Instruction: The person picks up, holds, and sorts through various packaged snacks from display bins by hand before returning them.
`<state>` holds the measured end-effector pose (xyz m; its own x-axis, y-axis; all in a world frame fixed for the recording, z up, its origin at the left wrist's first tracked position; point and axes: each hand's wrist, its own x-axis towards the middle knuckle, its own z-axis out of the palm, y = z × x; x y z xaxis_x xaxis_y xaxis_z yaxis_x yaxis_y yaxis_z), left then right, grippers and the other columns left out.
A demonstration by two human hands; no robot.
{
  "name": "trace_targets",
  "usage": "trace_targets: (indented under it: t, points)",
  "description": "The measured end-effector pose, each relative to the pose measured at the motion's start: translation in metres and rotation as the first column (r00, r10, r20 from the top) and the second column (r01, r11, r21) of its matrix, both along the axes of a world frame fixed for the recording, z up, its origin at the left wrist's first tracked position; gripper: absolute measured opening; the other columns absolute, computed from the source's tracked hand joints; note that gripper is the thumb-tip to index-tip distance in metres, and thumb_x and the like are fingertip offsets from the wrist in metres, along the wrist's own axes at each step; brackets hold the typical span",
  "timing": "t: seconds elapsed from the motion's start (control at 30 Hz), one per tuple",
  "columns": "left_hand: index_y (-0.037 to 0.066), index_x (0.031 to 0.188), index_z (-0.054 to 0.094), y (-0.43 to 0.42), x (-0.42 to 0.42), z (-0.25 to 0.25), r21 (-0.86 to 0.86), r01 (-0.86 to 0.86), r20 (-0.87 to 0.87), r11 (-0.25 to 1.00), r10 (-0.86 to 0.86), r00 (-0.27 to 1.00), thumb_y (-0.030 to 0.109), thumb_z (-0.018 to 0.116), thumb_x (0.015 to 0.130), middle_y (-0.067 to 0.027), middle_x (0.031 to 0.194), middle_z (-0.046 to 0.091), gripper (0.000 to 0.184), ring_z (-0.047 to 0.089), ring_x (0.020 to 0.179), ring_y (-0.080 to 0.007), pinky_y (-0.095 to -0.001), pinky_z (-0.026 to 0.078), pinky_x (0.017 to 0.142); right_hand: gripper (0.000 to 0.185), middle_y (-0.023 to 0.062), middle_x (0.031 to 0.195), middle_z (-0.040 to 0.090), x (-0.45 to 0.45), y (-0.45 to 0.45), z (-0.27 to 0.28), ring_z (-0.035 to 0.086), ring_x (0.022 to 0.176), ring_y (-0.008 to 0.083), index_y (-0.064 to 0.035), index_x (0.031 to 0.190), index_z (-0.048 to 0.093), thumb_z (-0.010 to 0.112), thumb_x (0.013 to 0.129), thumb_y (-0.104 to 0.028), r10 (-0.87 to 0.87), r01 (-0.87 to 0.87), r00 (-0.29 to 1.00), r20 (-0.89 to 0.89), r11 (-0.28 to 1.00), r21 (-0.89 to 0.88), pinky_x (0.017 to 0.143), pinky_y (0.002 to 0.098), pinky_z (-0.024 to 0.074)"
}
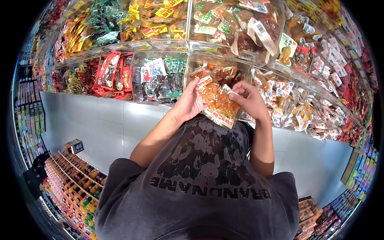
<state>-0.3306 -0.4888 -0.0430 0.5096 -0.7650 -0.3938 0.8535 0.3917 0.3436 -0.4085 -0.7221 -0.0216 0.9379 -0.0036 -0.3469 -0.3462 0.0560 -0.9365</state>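
A clear packet of orange-brown snack food (221,105) with red and white print is held in front of my chest, tilted. My left hand (189,100) grips its left edge, thumb on top. On the right side, my right hand (251,100) has its fingers curled at the packet's upper right, by a small white label (227,89). Whether the right fingers pinch the label or the packet's edge is hard to make out. Just beyond the packet is a clear bin (218,64) with similar brown packets inside.
Tiered clear bins of packaged snacks curve around me, with red packets (114,74) and dark vacuum packs (162,78) to the left and white-labelled packs (276,94) to the right. Behind me are a shelf of bottles (76,176) and a small box (74,146) on the pale floor (108,120).
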Motion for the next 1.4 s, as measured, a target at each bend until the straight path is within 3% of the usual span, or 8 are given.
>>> trace_targets:
  t: [0.47, 0.53, 0.8, 1.07, 1.23, 1.33, 1.37, 1.4]
  points:
    - [0.001, 0.147, 0.044, -0.001, -0.005, 0.012, 0.186, -0.231, 0.087, 0.955, 0.219, 0.972, 0.029, 0.027, 0.114, -0.0130, 0.141, 0.058, 0.047, 0.060, 0.127, -0.0253, -0.0410, 0.048, 0.110, 0.012, -0.0040, 0.086, 0.065, 0.008, 0.018, -0.003, 0.057, 0.077, 0.0033, -0.0041, 0.101, 0.062, 0.071, 0.093, 0.000, -0.132, 0.138, 0.988, 0.083, 0.988, -0.068, 0.067, 0.0195, 0.0435]
    - [0.001, 0.147, 0.045, 0.001, -0.007, 0.016, 0.184, -0.223, 0.182, 0.957, 0.189, 0.965, 0.028, 0.028, 0.114, -0.0133, 0.143, 0.057, 0.046, 0.058, 0.129, -0.0250, -0.0390, 0.049, 0.111, 0.015, -0.0037, 0.087, 0.065, 0.010, 0.024, 0.000, 0.054, 0.076, 0.0014, -0.0026, 0.106, 0.064, 0.072, 0.093, -0.002, -0.356, 0.358, 0.933, -0.050, 0.905, 0.232, 0.065, 0.0174, 0.0414]
    - [-0.002, 0.153, 0.038, -0.005, -0.015, 0.028, 0.092, -0.334, 0.209, 0.938, 0.310, 0.928, 0.017, 0.036, 0.113, -0.0147, 0.148, 0.053, 0.044, 0.057, 0.131, -0.0216, -0.0374, 0.047, 0.113, 0.008, -0.0069, 0.083, 0.059, 0.001, 0.048, -0.037, 0.050, 0.069, 0.0024, -0.0040, 0.105, 0.067, 0.067, 0.100, -0.011, -0.493, 0.516, 0.855, -0.158, 0.788, 0.335, 0.063, 0.0171, 0.0418]
    - [0.003, 0.147, 0.043, -0.004, -0.031, 0.008, -0.029, -0.328, 0.073, 0.944, 0.329, 0.941, 0.023, 0.040, 0.111, -0.0122, 0.146, 0.055, 0.042, 0.054, 0.134, -0.0223, -0.0423, 0.044, 0.114, 0.013, 0.0050, 0.114, 0.069, -0.005, 0.071, -0.014, 0.070, 0.100, 0.0200, -0.0100, 0.117, 0.057, 0.054, 0.108, -0.018, -0.441, 0.566, 0.819, -0.366, 0.520, 0.640, 0.076, 0.0400, 0.0629]
    - [-0.002, 0.136, 0.052, 0.016, -0.041, 0.003, -0.041, -0.242, 0.133, 0.970, 0.245, 0.960, 0.017, 0.047, 0.102, -0.0170, 0.143, 0.057, 0.040, 0.059, 0.128, -0.0287, -0.0498, 0.045, 0.112, 0.010, 0.0041, 0.108, 0.069, -0.009, 0.071, -0.012, 0.069, 0.093, 0.0152, -0.0089, 0.114, 0.057, 0.058, 0.105, -0.013, -0.583, 0.611, 0.770, -0.259, 0.556, 0.564, 0.076, 0.0347, 0.0609]
    - [-0.002, 0.127, 0.056, 0.039, -0.034, -0.009, -0.272, -0.066, 0.103, 0.960, 0.098, 0.990, 0.026, 0.046, 0.104, -0.0154, 0.137, 0.060, 0.037, 0.063, 0.122, -0.0284, -0.0498, 0.047, 0.110, 0.011, -0.0012, 0.094, 0.068, -0.013, 0.058, -0.007, 0.061, 0.083, 0.0044, -0.0058, 0.112, 0.062, 0.064, 0.102, -0.011, -0.481, 0.469, 0.876, -0.032, 0.836, 0.285, 0.070, 0.0217, 0.0485]
    - [0.001, 0.120, 0.055, 0.042, -0.033, -0.001, -0.029, -0.035, 0.110, 0.999, 0.038, 0.993, 0.037, 0.044, 0.106, -0.0122, 0.125, 0.063, 0.040, 0.066, 0.115, -0.0284, -0.0512, 0.048, 0.107, 0.014, -0.0012, 0.096, 0.068, -0.014, 0.056, 0.007, 0.059, 0.084, 0.0039, -0.0032, 0.113, 0.065, 0.065, 0.101, -0.010, -0.373, 0.365, 0.928, 0.026, 0.919, 0.148, 0.073, 0.0211, 0.0470]
    - [0.003, 0.126, 0.053, 0.049, -0.026, 0.002, -0.093, 0.104, 0.173, 0.990, -0.087, 0.981, 0.042, 0.042, 0.108, -0.0076, 0.124, 0.060, 0.044, 0.061, 0.120, -0.0229, -0.0446, 0.047, 0.106, 0.014, -0.0012, 0.096, 0.068, -0.014, 0.057, 0.015, 0.059, 0.084, 0.0039, -0.0032, 0.113, 0.065, 0.065, 0.101, -0.010, -0.366, 0.360, 0.931, 0.014, 0.922, 0.143, 0.073, 0.0211, 0.0470]
